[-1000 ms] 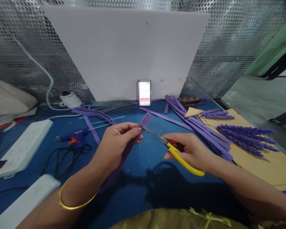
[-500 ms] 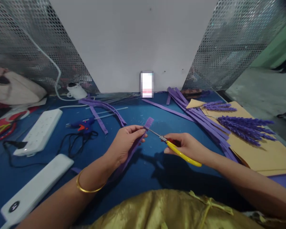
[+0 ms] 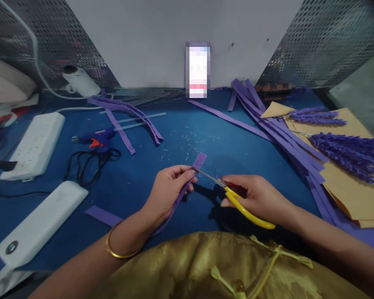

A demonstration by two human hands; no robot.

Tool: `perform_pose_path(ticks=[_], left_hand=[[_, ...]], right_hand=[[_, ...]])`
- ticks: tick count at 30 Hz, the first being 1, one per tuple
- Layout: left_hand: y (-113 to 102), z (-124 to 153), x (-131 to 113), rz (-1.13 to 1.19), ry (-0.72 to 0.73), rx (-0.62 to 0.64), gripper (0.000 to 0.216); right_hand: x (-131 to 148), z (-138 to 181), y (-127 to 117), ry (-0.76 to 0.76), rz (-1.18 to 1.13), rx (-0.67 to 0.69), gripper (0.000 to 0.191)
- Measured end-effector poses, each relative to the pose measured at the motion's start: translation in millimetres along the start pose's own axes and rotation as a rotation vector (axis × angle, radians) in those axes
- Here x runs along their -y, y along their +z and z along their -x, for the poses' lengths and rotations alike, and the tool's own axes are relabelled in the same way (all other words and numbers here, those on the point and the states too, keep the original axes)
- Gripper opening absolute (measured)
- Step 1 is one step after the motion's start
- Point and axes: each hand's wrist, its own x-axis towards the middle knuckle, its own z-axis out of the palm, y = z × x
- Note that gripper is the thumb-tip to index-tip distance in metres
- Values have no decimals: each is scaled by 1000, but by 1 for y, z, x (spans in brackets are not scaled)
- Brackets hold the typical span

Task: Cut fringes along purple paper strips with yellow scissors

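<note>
My left hand [image 3: 171,189] pinches a purple paper strip [image 3: 200,160] near its upper end, where fine cuts run across it. The strip's long tail hangs down under the hand and passes behind the wrist. My right hand [image 3: 255,195] grips a pair of scissors [image 3: 247,215] with yellow handles. Their thin metal blades reach left to the strip, right at my left fingertips, and look nearly closed. One handle loop is partly hidden by my right fingers.
On the left lie a blue glue gun [image 3: 101,139] with a black cord and two white power strips [image 3: 37,143]. Purple strips [image 3: 286,145], lavender-like flower stems [image 3: 345,153] and brown paper [image 3: 355,203] lie on the right. A phone [image 3: 198,70] leans at the back.
The view has tilted down and come closer to the table. Both hands keep their hold, with the scissor blades still at the strip beside my left fingertips.
</note>
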Motion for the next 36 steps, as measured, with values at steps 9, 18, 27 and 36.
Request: perform_pose_path(ticks=[9, 18, 27, 36], left_hand=[[1, 3, 3, 74, 12, 2, 10], [0, 4, 4, 72, 6, 20, 9], [1, 7, 2, 24, 30, 8, 9], [0, 6, 2, 26, 7, 15, 9]], right_hand=[[-4, 9, 4, -14, 83, -54, 43], [-5, 10, 5, -57, 119, -79, 45], [-4, 10, 3, -41, 38, -40, 47], [-5, 12, 5, -99, 31, -39, 45]])
